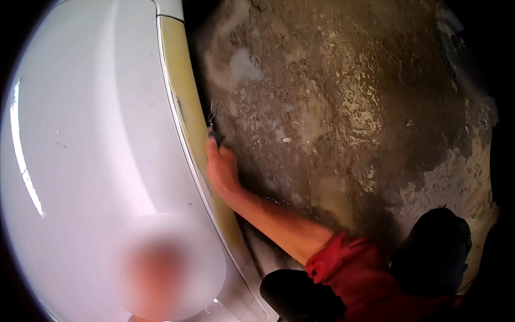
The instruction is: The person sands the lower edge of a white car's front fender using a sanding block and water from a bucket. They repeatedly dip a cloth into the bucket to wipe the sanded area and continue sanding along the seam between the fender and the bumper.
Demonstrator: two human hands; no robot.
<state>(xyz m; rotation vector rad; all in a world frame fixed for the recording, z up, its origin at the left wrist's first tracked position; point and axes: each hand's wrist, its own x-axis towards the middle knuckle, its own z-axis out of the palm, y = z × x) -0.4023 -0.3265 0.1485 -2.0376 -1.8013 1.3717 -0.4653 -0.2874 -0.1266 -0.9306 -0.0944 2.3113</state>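
We see one hand (221, 170) pinching small dark flat tool (216, 138) against yellowish edge strip (185, 91) of glossy white car panel (91, 134). We judge tool light, stiff; grip near base. Which hand: cannot tell.

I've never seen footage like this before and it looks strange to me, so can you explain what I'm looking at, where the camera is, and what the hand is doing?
There is no machine here: a person works with bare hands, and the one picture comes from a wide fisheye camera worn on their head, looking down. That lens is why straight edges bend near the rim.

The big white curved shape on the left is a glossy car body panel. Along its edge runs a yellowish strip, perhaps filler or primer, though I cannot be sure.

One hand reaches up from a red sleeve and presses a small dark tool against that strip; the fingers are closed around it. I cannot tell which hand it is, and no other hand shows.

Below lies a rough, stained concrete floor. The dark shapes at the bottom seem to be the person's knees.
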